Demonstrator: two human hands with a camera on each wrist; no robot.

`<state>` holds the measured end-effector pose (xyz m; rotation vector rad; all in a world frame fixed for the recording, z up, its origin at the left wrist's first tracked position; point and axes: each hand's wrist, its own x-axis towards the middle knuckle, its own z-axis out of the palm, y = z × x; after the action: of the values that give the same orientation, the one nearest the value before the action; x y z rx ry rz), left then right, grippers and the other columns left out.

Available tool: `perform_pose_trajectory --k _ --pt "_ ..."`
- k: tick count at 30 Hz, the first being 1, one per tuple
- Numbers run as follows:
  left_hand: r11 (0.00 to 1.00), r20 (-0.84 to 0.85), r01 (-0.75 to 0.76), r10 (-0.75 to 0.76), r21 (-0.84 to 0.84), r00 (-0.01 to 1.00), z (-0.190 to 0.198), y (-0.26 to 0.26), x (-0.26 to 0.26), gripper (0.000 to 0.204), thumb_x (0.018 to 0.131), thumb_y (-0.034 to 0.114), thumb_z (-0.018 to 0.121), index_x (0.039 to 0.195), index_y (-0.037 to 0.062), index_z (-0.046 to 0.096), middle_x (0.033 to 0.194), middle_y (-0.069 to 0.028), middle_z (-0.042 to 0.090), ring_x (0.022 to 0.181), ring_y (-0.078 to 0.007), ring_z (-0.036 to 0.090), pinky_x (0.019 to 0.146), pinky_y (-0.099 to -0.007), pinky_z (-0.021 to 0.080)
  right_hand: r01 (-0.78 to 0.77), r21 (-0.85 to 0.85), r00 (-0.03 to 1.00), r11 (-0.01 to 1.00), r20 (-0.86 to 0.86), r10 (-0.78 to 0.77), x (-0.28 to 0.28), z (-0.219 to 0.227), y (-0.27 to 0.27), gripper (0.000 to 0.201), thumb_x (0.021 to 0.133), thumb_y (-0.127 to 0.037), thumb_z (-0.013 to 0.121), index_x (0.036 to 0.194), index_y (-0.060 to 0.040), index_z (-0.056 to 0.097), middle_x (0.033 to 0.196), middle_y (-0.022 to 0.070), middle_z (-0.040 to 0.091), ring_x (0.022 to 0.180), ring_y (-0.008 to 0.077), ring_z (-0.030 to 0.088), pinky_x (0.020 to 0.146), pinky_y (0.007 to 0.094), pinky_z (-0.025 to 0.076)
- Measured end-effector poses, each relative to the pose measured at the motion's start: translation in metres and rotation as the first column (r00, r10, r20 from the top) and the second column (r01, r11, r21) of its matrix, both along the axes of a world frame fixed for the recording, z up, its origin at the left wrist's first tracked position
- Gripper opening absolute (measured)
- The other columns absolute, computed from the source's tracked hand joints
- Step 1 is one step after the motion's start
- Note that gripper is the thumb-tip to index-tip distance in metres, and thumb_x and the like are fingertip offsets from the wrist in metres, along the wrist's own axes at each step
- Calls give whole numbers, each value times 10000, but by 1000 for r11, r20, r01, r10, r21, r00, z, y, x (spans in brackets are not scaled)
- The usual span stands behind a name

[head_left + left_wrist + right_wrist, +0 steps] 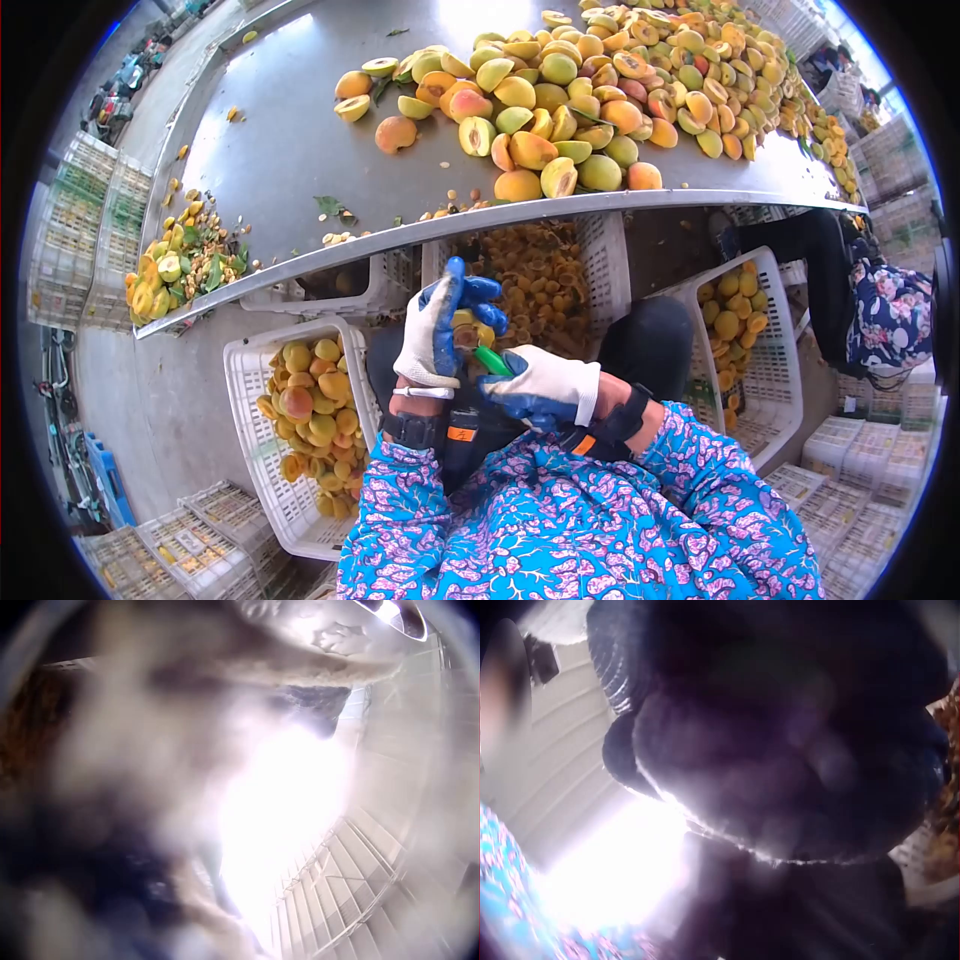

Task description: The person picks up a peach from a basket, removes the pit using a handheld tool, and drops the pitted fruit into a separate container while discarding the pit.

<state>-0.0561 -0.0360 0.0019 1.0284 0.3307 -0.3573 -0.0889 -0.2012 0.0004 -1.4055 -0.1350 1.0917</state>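
Observation:
My left hand (434,335), in a white glove with blue coated fingers, holds a yellow apricot (466,329) between thumb and fingers, its index finger pointing up. Gloved the same way, my right hand (550,385) grips a tool with a bright green handle (492,361), close below the fruit; the tool's working end is hidden. Both hands are over my lap, in front of a crate of orange-brown fruit pieces (540,275). The left wrist view is blurred and glaring. Dark glove fingers (780,787) fill most of the right wrist view.
A metal table (270,130) with a raised rim carries a heap of whole and halved apricots (600,90). Scraps and leaves (215,250) lie at its left corner. White crates of apricots stand left (250,440) and right (780,390). Another person's floral sleeve (890,310) is at right.

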Motion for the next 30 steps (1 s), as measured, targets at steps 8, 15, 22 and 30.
perform_pose_trajectory --k 8,15,22,30 --pt "976 -53 -71 62 -205 997 1 -4 -1 517 925 471 503 984 -30 614 712 -132 648 592 -238 626 567 -319 521 148 240 847 960 -531 2 5 19 -9 185 906 -246 617 834 -76 597 598 -48 521 458 55 484 394 216 359" --pt "990 29 -16 20 -138 999 -4 2 -3 487 924 445 527 916 -35 610 637 -108 600 558 -230 608 528 -343 521 9 -53 995 999 -102 -14 -3 0 11 207 913 -255 604 840 -61 603 616 -42 533 441 59 467 385 214 365" --pt "995 64 -53 59 -81 996 3 2 -5 517 920 466 526 888 -44 612 601 -103 586 522 -226 590 496 -337 504 320 479 648 817 -740 179 -7 6 5 202 965 -245 505 999 -48 526 553 -53 411 388 64 394 360 227 303" --pt "994 93 92 -87 -56 992 1 4 -3 489 911 430 561 861 -49 645 602 -121 614 500 -216 607 463 -297 497 332 522 561 786 -779 281 -12 3 1 294 992 -283 432 1006 -10 539 559 -47 426 362 63 367 354 235 298"
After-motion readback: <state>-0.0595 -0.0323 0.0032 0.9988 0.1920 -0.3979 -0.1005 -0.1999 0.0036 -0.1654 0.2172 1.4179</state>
